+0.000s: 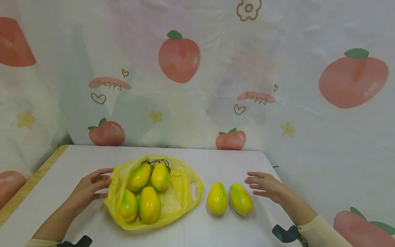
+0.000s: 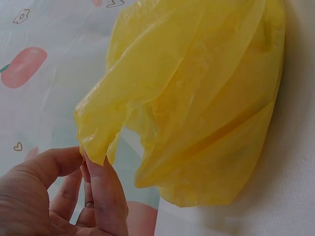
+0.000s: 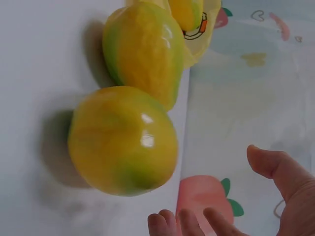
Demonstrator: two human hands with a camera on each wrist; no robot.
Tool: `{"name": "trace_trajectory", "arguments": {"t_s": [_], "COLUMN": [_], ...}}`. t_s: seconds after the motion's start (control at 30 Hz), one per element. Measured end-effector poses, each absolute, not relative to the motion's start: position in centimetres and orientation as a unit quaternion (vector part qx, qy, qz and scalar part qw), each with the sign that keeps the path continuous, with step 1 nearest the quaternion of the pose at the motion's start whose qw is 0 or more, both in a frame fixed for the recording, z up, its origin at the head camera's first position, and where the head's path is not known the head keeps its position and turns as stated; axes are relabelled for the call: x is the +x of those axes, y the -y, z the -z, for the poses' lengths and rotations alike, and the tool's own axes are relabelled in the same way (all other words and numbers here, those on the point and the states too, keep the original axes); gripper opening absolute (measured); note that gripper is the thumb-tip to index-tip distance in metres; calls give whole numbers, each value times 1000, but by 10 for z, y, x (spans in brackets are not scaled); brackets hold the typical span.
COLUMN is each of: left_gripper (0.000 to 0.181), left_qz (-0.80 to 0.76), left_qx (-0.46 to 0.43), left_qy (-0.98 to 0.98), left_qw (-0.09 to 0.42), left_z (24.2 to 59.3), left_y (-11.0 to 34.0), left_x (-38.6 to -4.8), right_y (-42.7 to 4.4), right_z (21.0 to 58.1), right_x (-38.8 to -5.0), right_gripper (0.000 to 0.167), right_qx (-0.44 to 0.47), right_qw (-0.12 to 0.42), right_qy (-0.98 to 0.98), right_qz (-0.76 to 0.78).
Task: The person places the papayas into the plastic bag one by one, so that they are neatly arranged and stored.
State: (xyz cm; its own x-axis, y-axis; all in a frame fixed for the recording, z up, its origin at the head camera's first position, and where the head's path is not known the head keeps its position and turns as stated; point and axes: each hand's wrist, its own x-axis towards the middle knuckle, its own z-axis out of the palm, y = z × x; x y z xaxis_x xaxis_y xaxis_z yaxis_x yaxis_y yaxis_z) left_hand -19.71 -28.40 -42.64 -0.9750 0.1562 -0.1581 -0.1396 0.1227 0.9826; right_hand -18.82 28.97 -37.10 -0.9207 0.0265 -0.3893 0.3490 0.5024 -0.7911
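Note:
A thin yellow plastic bag (image 1: 177, 202) lies on the table with its mouth toward me. Inside it are several smooth yellow-green fruits (image 1: 150, 206), mangoes or papayas by their shape. My left hand (image 1: 84, 192) is at the bag's left side; in the left wrist view its thumb and index finger pinch a handle edge of the bag (image 2: 197, 98). Two more such fruits, one (image 1: 217, 199) beside the other (image 1: 241, 199), lie on the table right of the bag. Just right of them, my right hand (image 1: 268, 187) hovers with fingers spread, apart from the nearer fruit (image 3: 123, 142) and holding nothing.
The white tabletop (image 1: 194, 236) has a bare wooden strip (image 1: 37, 178) along its left edge. Behind it hangs a pale cloth (image 1: 210, 113) printed with peaches and hearts. A dark strap piece (image 1: 285, 234) sits by the right wrist.

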Motion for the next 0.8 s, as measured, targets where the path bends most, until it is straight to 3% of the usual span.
{"name": "trace_trajectory", "arguments": {"t_s": [0.37,0.8], "left_gripper": [39,33], "left_qz": [-657,-658], "left_qx": [-15,-15], "left_qy": [-744,-744], "left_qw": [120,117], "left_z": [427,425], "left_y": [281,281], "left_x": [-198,-197], "right_y": [-296,-295], "right_z": [406,422], "right_x": [-178,-180], "right_gripper": [73,70], "right_qx": [182,198], "right_qw": [183,220], "right_qy": [-830,-792], "right_qz": [495,535]}}
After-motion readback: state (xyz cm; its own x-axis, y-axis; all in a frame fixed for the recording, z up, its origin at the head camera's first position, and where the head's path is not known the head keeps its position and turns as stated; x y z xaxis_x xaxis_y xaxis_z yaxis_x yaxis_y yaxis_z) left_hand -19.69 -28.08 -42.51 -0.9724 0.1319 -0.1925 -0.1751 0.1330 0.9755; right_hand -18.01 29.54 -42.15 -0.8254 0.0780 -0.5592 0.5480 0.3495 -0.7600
